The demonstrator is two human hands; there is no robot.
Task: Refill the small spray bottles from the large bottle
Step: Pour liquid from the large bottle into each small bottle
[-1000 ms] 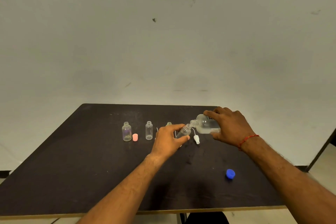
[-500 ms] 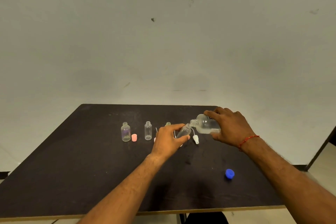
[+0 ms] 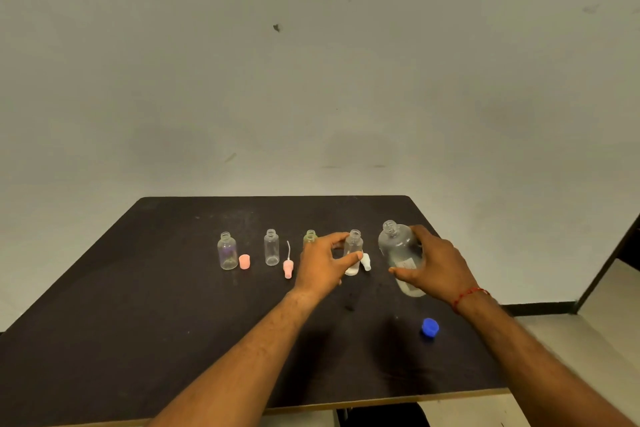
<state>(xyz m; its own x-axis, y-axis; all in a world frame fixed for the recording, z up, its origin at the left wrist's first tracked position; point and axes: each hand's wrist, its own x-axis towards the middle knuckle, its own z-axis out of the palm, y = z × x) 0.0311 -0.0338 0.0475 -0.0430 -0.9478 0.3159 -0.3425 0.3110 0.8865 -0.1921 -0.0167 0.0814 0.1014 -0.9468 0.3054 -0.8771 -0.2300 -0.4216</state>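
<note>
The large clear bottle point(image 3: 396, 250) is upright and uncapped, with a little liquid at its base, and my right hand point(image 3: 438, 265) is wrapped around its right side. Just left of it an open small bottle point(image 3: 354, 244) stands upright between the thumb and fingers of my left hand point(image 3: 320, 265). Three more open small bottles stand in a row to the left: a clear one point(image 3: 227, 251), another clear one point(image 3: 272, 248), and a greenish one point(image 3: 310, 236) half hidden behind my left hand.
On the dark table point(image 3: 138, 305) lie a pink cap point(image 3: 244, 261), a pink spray head with its tube point(image 3: 288, 267) and a white spray head point(image 3: 366, 261). A blue cap point(image 3: 430, 327) lies near my right wrist. A pale wall stands behind.
The large bottle was tipped with its mouth at the tilted small bottle. Both have come back upright, and the two bottles now stand apart.
</note>
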